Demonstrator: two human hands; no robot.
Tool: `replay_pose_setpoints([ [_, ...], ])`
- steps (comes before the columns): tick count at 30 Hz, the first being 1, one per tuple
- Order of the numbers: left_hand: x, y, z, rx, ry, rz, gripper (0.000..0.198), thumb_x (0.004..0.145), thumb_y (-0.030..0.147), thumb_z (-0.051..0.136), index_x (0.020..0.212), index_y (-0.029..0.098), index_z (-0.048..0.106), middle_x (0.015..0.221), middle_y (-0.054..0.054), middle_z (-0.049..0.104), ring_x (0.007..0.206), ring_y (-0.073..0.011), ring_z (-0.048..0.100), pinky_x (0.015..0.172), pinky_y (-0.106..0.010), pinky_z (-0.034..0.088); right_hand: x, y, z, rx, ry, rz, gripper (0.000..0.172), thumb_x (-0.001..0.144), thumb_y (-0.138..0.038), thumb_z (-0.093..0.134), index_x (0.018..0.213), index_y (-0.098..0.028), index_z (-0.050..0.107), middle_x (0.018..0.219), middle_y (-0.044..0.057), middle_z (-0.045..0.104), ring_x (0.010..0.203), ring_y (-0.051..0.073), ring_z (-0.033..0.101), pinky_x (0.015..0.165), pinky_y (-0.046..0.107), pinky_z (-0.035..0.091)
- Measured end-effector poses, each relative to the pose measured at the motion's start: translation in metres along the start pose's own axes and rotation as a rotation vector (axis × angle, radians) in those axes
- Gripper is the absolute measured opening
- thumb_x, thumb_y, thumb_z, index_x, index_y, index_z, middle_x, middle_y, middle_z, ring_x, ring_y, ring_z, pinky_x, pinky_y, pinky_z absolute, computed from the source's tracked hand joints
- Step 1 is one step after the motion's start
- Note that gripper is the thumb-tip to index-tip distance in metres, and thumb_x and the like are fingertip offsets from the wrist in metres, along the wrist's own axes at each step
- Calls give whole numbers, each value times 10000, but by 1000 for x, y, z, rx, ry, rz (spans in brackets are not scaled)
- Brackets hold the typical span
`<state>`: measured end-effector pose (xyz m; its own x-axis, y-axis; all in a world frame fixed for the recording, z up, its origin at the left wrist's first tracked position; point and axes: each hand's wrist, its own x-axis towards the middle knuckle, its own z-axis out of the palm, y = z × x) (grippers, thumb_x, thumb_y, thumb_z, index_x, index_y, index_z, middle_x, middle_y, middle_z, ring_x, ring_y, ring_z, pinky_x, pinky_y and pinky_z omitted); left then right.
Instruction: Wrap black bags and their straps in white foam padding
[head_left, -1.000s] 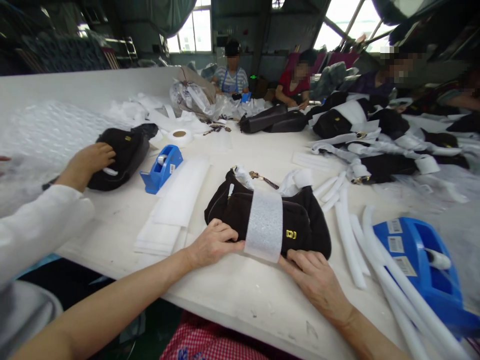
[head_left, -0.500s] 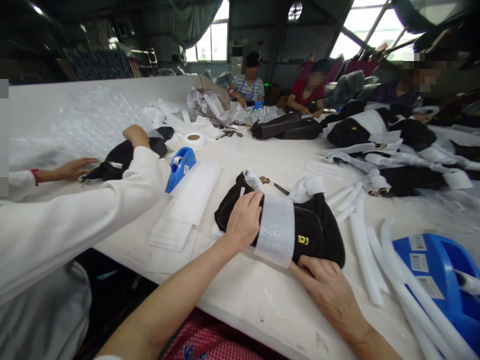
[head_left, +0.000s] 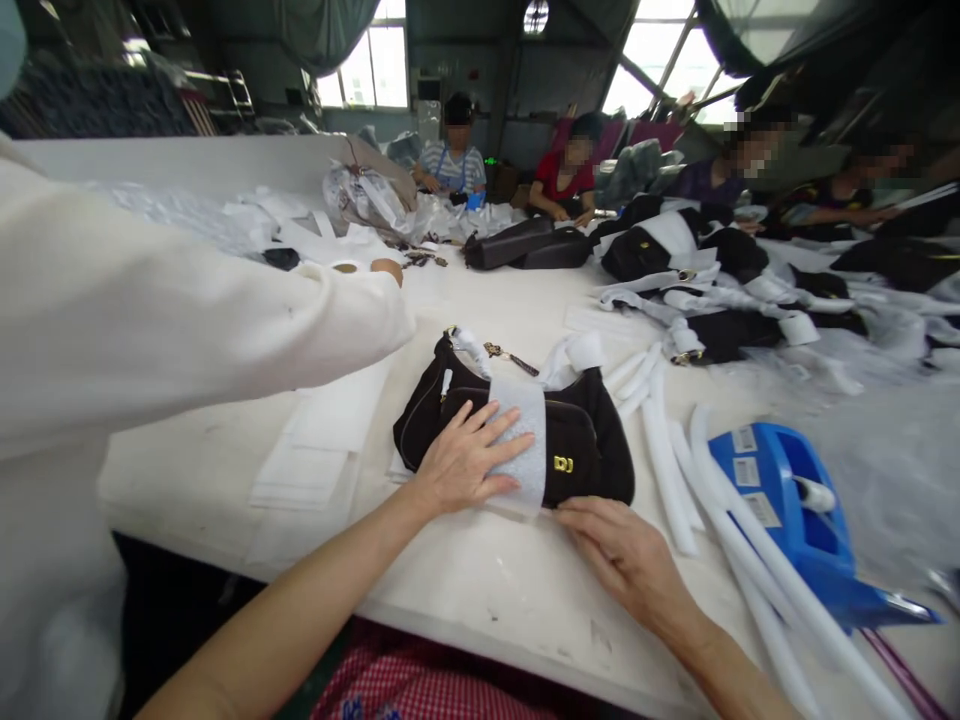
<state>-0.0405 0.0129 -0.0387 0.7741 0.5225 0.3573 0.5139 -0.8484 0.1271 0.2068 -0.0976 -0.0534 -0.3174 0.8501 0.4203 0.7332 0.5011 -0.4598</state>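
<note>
A black handbag (head_left: 577,435) with a gold clasp lies on the table in front of me, its straps wrapped in white foam. Around its middle goes a strip of thin white foam sheet (head_left: 534,478). My left hand (head_left: 465,460) rests on the sheet and the bag's front with fingers spread. At the bag's lower edge, my right hand (head_left: 626,545) has its fingertips closed on the end of the foam sheet; what lies under them is partly hidden. A dark tassel-like charm (head_left: 514,358) lies just behind the bag.
To my right are white foam tubes (head_left: 664,465) and a blue tape dispenser (head_left: 780,500). White sheets (head_left: 307,450) are stacked at left, where a co-worker's white sleeve (head_left: 225,310) reaches across. Wrapped black bags (head_left: 735,335) pile up at back right; other people sit beyond.
My left hand has slid from the bag's left part onto the foam sheet, fingers spreading. My right hand has shifted to the sheet's lower end. The co-worker's arm now reaches farther over, hiding another blue dispenser.
</note>
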Motion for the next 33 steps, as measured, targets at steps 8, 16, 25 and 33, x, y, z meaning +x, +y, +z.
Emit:
replay_pose_setpoints([
  [8, 4, 1, -3, -30, -77, -63, 603, 915, 591, 438, 1453, 328, 375, 1574, -59, 288, 1449, -322, 235, 1150, -614, 182, 84, -27, 8, -153, 412, 481, 386, 955, -367, 390, 1223, -205, 614, 998, 75, 734, 926, 229, 682, 810, 363, 517],
  [16, 9, -4, -8, -373, -5, -234, 558, 956, 535, 396, 1442, 259, 411, 1501, -56, 426, 1411, -247, 345, 1178, -516, 255, 79, -4, 65, -511, 400, 324, 497, 1000, -385, 287, 1401, -159, 477, 1392, 127, 551, 1312, 315, 463, 1087, 563, 290],
  [25, 10, -2, 10, -219, 59, -341, 630, 956, 485, 413, 1513, 230, 266, 1605, -101, 167, 1486, -312, 97, 1183, -553, 218, 67, 20, 66, -334, 423, 149, 495, 997, -333, 272, 1438, -159, 416, 1403, 136, 535, 1315, 279, 474, 1106, 544, 300],
  [33, 22, 0, -16, -220, 25, -369, 517, 978, 412, 374, 1423, 158, 445, 1528, -163, 349, 1438, -297, 287, 1152, -512, 319, 72, 15, 68, -401, 501, 165, 459, 1001, -363, 300, 1292, -131, 569, 1303, 129, 623, 1219, 280, 565, 1072, 518, 358],
])
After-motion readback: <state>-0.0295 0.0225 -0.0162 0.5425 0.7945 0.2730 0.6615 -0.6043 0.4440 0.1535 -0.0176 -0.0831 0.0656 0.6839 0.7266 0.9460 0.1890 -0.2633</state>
